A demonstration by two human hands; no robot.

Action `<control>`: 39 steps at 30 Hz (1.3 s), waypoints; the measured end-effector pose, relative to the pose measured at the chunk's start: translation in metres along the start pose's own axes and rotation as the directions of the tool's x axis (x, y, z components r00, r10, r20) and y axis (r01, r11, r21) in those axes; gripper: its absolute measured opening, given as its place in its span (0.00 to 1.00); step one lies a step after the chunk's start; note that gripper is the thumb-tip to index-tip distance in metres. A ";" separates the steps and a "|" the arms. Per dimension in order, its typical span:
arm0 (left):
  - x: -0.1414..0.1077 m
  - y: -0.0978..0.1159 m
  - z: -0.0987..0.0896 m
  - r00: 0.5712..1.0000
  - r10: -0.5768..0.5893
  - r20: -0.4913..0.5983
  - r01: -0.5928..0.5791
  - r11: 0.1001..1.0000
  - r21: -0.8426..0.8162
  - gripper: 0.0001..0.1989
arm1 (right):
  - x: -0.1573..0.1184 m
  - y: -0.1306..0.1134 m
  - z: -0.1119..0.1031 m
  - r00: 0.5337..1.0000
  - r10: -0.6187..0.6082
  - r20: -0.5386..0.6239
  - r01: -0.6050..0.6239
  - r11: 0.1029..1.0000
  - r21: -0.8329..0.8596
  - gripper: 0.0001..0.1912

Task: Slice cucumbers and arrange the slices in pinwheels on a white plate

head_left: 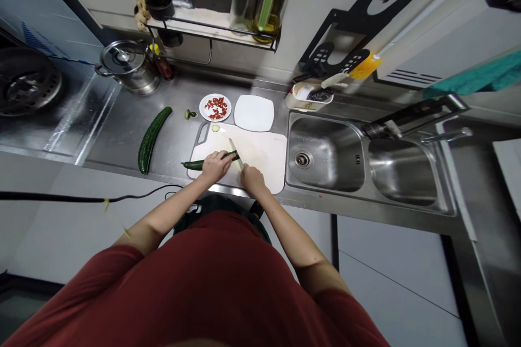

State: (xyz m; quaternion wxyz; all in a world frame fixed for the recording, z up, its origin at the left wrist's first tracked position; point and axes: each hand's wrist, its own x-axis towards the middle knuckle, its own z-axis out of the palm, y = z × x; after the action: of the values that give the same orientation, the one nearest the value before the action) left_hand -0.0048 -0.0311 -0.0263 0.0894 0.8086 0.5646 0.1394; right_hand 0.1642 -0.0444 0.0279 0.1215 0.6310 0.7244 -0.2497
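On a white cutting board lies a dark green cucumber, pointing left over the board's edge. My left hand is closed over it near its right end. A knife is held in my right hand, its blade angled up and left against the cucumber's right end. One pale round cucumber slice rests at the board's upper left. A second, whole cucumber lies on the steel counter to the left. Small green cucumber ends sit above the board.
Behind the board are a plate of chopped red pieces and a bare white plate. A double sink is on the right. A lidded pot and a burner stand left. Bottles line a wall shelf.
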 end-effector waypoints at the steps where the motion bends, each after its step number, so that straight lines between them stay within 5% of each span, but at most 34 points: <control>1: 0.000 0.000 0.001 1.000 0.000 -0.004 0.000 1.000 0.001 0.19 | -0.001 0.001 0.001 1.000 -0.006 0.001 0.006 1.000 0.002 0.13; 17: 0.000 0.000 -0.001 1.000 0.005 0.003 -0.005 1.000 0.011 0.19 | 0.023 -0.009 0.000 0.999 -0.029 -0.040 0.029 1.000 0.001 0.15; 28: 0.001 0.002 -0.003 0.999 -0.022 0.033 0.021 1.000 0.017 0.19 | -0.004 0.005 0.007 1.000 -0.007 0.009 0.007 1.000 -0.016 0.13; 39: 0.001 0.001 -0.003 0.999 -0.017 0.046 0.017 1.000 0.000 0.20 | 0.012 0.000 0.009 1.000 -0.014 -0.014 0.014 1.000 -0.016 0.14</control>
State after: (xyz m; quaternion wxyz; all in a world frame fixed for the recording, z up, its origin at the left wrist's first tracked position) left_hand -0.0047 -0.0302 -0.0234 0.1038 0.8068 0.5690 0.1202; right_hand 0.1612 -0.0387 0.0148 0.1195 0.6267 0.7316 -0.2402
